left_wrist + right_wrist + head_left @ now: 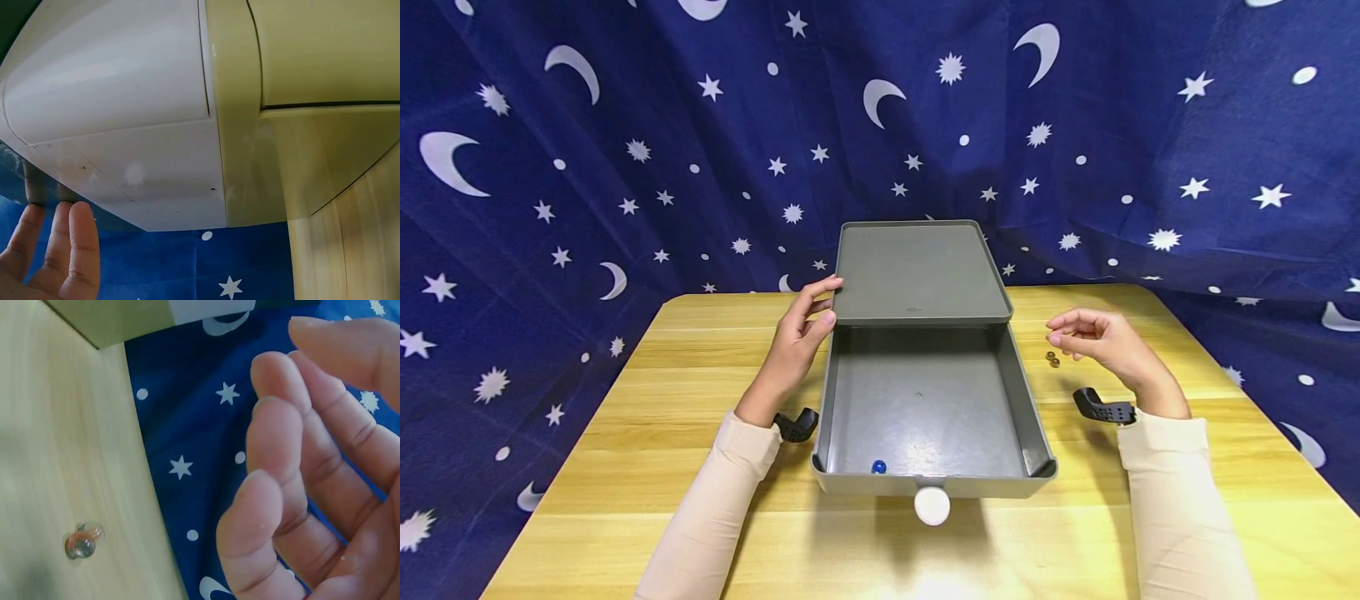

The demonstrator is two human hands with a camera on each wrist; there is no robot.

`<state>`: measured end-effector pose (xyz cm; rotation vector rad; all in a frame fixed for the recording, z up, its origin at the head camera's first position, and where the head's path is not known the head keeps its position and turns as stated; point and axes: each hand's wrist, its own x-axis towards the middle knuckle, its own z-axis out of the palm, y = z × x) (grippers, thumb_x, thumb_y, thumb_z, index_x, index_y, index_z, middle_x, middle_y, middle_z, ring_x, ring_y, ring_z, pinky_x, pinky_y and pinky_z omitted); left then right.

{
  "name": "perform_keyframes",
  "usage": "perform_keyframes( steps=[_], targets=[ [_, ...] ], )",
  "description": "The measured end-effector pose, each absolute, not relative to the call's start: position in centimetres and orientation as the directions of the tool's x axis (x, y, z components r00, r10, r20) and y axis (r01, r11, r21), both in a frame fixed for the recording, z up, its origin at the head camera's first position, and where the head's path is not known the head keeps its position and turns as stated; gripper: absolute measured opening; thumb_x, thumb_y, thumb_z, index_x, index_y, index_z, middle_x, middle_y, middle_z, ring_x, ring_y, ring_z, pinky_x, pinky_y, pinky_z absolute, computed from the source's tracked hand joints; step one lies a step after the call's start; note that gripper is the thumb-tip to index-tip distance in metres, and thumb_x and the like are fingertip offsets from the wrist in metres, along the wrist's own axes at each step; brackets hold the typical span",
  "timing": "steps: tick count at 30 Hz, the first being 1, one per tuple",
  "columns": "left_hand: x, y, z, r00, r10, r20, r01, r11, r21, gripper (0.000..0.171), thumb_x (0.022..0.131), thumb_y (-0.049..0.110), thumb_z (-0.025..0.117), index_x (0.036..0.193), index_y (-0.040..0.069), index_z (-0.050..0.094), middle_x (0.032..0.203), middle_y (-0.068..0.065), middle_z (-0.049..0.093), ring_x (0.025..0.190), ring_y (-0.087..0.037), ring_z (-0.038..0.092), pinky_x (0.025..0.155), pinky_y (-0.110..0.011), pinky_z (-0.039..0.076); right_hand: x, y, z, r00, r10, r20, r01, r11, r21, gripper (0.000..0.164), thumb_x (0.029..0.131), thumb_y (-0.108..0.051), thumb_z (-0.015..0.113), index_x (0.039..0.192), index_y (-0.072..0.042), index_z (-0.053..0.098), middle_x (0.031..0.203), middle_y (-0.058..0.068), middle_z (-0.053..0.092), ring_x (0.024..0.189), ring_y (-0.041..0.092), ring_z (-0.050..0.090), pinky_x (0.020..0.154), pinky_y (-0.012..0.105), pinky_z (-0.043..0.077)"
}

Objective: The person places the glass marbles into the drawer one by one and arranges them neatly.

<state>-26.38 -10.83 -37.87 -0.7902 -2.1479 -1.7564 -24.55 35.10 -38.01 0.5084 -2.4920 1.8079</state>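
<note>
A small cabinet with a grey tray-like top (925,271) stands on the table, its grey drawer (925,400) pulled out. One blue marble (878,467) lies inside near the drawer's front left. My left hand (797,337) touches the cabinet's upper left edge, and its fingers (84,244) lie against the side in the left wrist view. To the right of the cabinet, my right hand (1105,346) hovers with loosely bent fingers and holds nothing. Two brownish glass marbles (1052,360) sit on the table just below its fingertips; they look clear in the right wrist view (81,544).
A round white knob (932,506) sticks out from the drawer front. The wooden table (685,400) runs to both sides of the cabinet. Behind it hangs a blue cloth (737,150) with moons and stars. Black wrist mounts (1101,408) sit at both wrists.
</note>
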Motion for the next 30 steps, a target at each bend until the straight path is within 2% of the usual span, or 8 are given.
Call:
perform_keyframes(
  steps=[6, 12, 19, 24, 26, 30],
  targets=[
    [-26.4, -10.9, -38.0, -0.825, 0.242, 0.51, 0.548, 0.125, 0.827, 0.051, 0.105, 0.019, 0.054, 0.153, 0.003, 0.053, 0.167, -0.014, 0.046, 0.141, -0.039, 0.053, 0.102, -0.039, 0.048, -24.9, 35.7, -38.6, -0.97, -0.202, 0.135, -0.204, 0.37, -0.907, 0.041, 0.099, 0.006, 0.068, 0.101, -0.033, 0.078, 0.097, -0.017, 0.077, 0.081, 0.001, 0.068, 0.069, 0.024, 0.051],
    [-26.4, -10.9, -38.0, -0.824, 0.244, 0.511, 0.55, 0.128, 0.826, 0.051, 0.105, 0.021, 0.053, 0.154, 0.004, 0.053, 0.167, -0.013, 0.046, 0.141, -0.039, 0.053, 0.102, -0.042, 0.048, -25.3, 36.1, -39.4, -0.982, -0.163, 0.098, -0.161, 0.432, -0.888, 0.034, 0.1, 0.0, 0.071, 0.1, -0.033, 0.077, 0.099, -0.017, 0.076, 0.083, 0.001, 0.067, 0.071, 0.025, 0.053],
    [-26.4, -10.9, -38.0, -0.824, 0.239, 0.513, 0.55, 0.126, 0.825, 0.051, 0.105, 0.021, 0.053, 0.153, 0.003, 0.053, 0.166, -0.014, 0.047, 0.141, -0.039, 0.054, 0.102, -0.036, 0.049, -25.5, 36.6, -40.1, -0.99, -0.126, 0.056, -0.108, 0.456, -0.883, 0.021, 0.101, -0.006, 0.073, 0.102, -0.027, 0.077, 0.102, -0.014, 0.076, 0.084, 0.004, 0.067, 0.072, 0.027, 0.057],
    [-26.4, -10.9, -38.0, -0.823, 0.24, 0.514, 0.552, 0.127, 0.824, 0.051, 0.105, 0.021, 0.053, 0.153, 0.003, 0.053, 0.166, -0.014, 0.047, 0.14, -0.038, 0.054, 0.102, -0.035, 0.049, -25.6, 36.9, -40.6, -0.995, -0.094, 0.016, -0.059, 0.474, -0.879, 0.02, 0.101, -0.006, 0.07, 0.104, -0.025, 0.076, 0.101, -0.016, 0.075, 0.084, 0.005, 0.066, 0.073, 0.028, 0.056],
    [-26.4, -10.9, -38.0, -0.823, 0.242, 0.514, 0.553, 0.128, 0.824, 0.051, 0.105, 0.021, 0.053, 0.153, 0.003, 0.053, 0.166, -0.014, 0.046, 0.141, -0.039, 0.054, 0.102, -0.038, 0.048, -25.7, 37.0, -40.7, -0.997, -0.081, -0.002, -0.038, 0.484, -0.874, 0.018, 0.102, -0.005, 0.069, 0.106, -0.021, 0.077, 0.098, -0.02, 0.072, 0.083, 0.004, 0.064, 0.073, 0.028, 0.055],
    [-26.5, -10.9, -38.0, -0.821, 0.245, 0.516, 0.555, 0.129, 0.822, 0.052, 0.105, 0.022, 0.052, 0.154, 0.004, 0.053, 0.166, -0.013, 0.046, 0.141, -0.039, 0.054, 0.102, -0.042, 0.048, -25.8, 37.0, -41.0, -0.998, -0.058, -0.026, -0.007, 0.498, -0.867, 0.012, 0.103, -0.004, 0.068, 0.113, -0.004, 0.075, 0.096, -0.021, 0.069, 0.08, 0.004, 0.064, 0.071, 0.028, 0.055]
  ],
)
